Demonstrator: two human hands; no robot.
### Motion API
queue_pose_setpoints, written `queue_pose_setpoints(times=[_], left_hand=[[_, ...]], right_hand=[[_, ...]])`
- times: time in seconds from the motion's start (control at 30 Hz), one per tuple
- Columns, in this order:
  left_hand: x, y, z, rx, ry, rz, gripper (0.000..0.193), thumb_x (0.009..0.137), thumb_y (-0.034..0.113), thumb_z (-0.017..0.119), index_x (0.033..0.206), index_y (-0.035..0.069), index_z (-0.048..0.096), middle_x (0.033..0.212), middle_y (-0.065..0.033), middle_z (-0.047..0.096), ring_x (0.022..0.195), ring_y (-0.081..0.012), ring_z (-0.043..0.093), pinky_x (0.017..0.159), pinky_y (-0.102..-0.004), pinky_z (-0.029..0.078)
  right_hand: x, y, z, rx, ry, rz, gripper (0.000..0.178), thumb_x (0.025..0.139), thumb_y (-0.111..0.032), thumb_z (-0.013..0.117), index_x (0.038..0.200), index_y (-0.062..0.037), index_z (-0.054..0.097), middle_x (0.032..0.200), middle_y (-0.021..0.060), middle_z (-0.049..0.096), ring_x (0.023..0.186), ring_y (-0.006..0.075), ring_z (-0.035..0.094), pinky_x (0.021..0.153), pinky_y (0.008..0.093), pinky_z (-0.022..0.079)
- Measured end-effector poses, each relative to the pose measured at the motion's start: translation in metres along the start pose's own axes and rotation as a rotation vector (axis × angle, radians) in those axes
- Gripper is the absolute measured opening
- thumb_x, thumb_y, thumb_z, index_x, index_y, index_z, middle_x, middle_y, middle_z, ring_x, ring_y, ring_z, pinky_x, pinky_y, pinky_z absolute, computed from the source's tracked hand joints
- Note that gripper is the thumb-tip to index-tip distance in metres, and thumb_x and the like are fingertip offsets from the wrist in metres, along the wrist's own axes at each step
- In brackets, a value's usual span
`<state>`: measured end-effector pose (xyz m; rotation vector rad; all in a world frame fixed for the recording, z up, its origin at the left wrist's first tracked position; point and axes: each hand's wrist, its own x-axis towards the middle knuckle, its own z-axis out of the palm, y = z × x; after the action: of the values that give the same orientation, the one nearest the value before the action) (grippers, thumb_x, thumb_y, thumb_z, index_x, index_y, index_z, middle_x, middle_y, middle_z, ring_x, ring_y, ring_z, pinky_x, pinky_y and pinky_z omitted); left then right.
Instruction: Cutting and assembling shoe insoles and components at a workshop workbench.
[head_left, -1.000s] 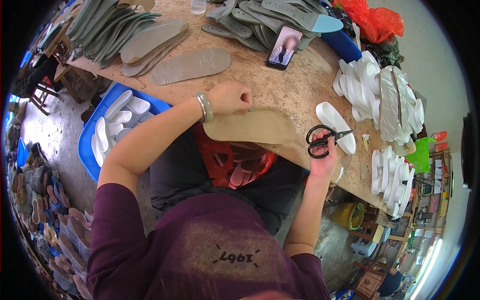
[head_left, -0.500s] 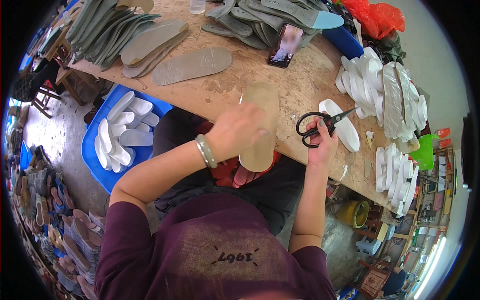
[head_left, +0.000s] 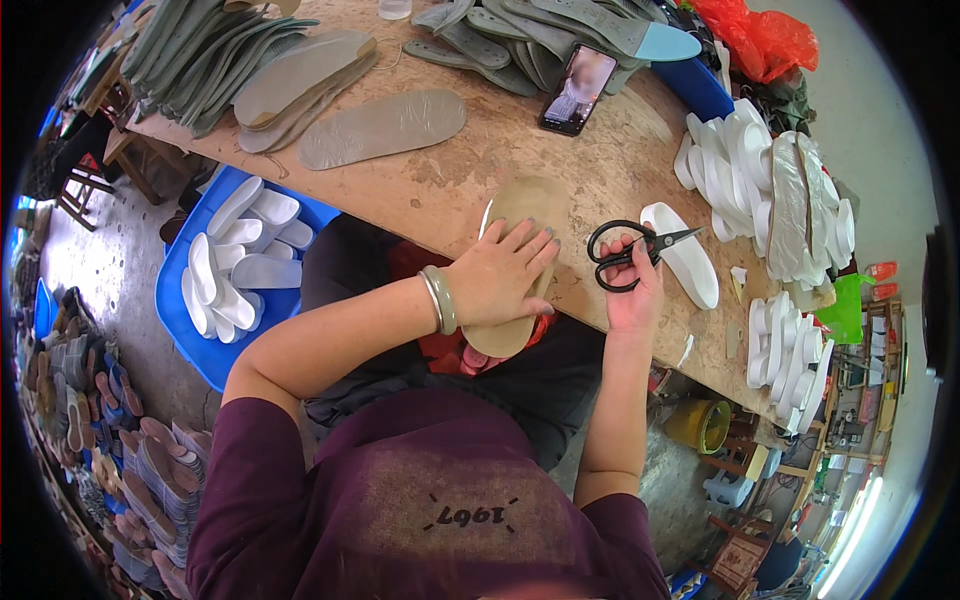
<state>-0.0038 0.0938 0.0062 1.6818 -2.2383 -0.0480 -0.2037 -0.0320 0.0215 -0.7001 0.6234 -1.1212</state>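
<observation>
My left hand lies flat with spread fingers on a tan insole, whose near end juts over the table's front edge. A sliver of white shows along the insole's left side. In my right hand is a pair of black-handled scissors, the blades pointing right and partly above a white shoe sole on the table. To the left, another tan insole rests by itself.
A blue tub of white soles stands on the floor at left. Grey insoles are piled at the back left, white soles at right. A phone lies near the back, by a red plastic bag.
My left hand has come down flat onto the insole, its fingers now spread. My right hand has shifted slightly left with the scissors still in it.
</observation>
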Motion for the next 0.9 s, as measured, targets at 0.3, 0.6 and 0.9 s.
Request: queue_pose_setpoints(times=[0.3, 0.6, 0.9], left_hand=[[0.0, 0.003, -0.006, 0.021, 0.027, -0.008, 0.079, 0.093, 0.054, 0.05, 0.142, -0.008, 0.044, 0.146, -0.0269, 0.045, 0.14, -0.0376, 0.039, 0.116, -0.0493, 0.027], [-0.003, 0.005, -0.009, -0.01, 0.045, -0.013, 0.081, 0.091, 0.055, 0.051, 0.141, -0.008, 0.044, 0.142, -0.027, 0.049, 0.138, -0.0372, 0.042, 0.117, -0.0497, 0.024], [-0.002, 0.005, -0.009, -0.006, 0.064, 0.002, 0.08, 0.09, 0.053, 0.052, 0.139, -0.01, 0.045, 0.14, -0.0278, 0.049, 0.134, -0.0388, 0.043, 0.114, -0.0504, 0.028]], right_hand=[[0.035, 0.02, 0.045, -0.667, -0.306, -0.247, 0.021, 0.09, 0.001, 0.069, 0.11, 0.0047, 0.067, 0.094, 0.0069, 0.07, 0.081, 0.017, 0.069, 0.077, 0.0295, 0.056], [0.062, 0.024, 0.082, -1.251, -1.104, -0.576, 0.035, 0.068, 0.006, 0.071, 0.1, -0.0078, 0.073, 0.09, 0.008, 0.07, 0.084, 0.0237, 0.068, 0.073, 0.0324, 0.055], [0.095, 0.034, 0.073, -1.285, -1.196, -0.676, 0.04, 0.057, 0.009, 0.071, 0.094, -0.006, 0.071, 0.092, 0.0095, 0.07, 0.088, 0.0297, 0.069, 0.073, 0.0351, 0.055]])
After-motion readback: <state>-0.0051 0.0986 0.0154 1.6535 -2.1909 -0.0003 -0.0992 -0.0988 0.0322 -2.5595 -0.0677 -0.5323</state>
